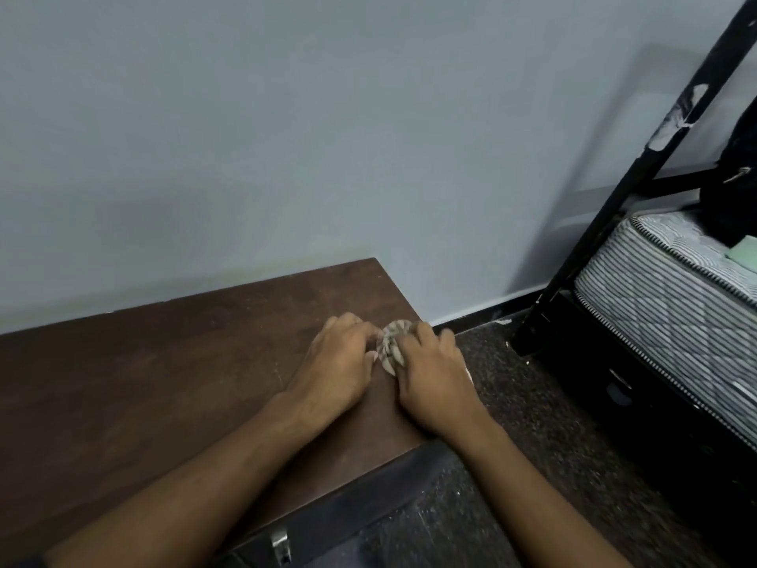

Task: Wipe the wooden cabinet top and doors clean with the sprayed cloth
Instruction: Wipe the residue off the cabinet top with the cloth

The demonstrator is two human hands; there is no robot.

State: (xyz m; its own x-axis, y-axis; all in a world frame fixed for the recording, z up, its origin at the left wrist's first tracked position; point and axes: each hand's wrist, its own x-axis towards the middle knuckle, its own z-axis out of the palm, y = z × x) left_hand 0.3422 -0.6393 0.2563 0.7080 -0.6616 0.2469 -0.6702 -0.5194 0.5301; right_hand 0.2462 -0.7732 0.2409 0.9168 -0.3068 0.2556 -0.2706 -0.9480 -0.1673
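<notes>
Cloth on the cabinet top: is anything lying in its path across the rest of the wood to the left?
Nothing visible does. Both hands, left hand and right hand, hold the cloth near the right end of the cabinet top; the wood leftward shows only smears.

The cabinet top is dark brown wood with a dull, matt finish, mottled and faintly scratched, and the bunched cloth lying on it looks like soft, thin woven fabric in a pale grey-green pattern, creased into folds. A small handle on the cabinet front is bright, shiny metal, while the floor beside it is a dark, coarse, speckled carpet. The bed frame is black painted metal with the paint chipped to pale patches, the mattress is quilted striped cloth, and the wall is smooth, matt pale paint.
</notes>
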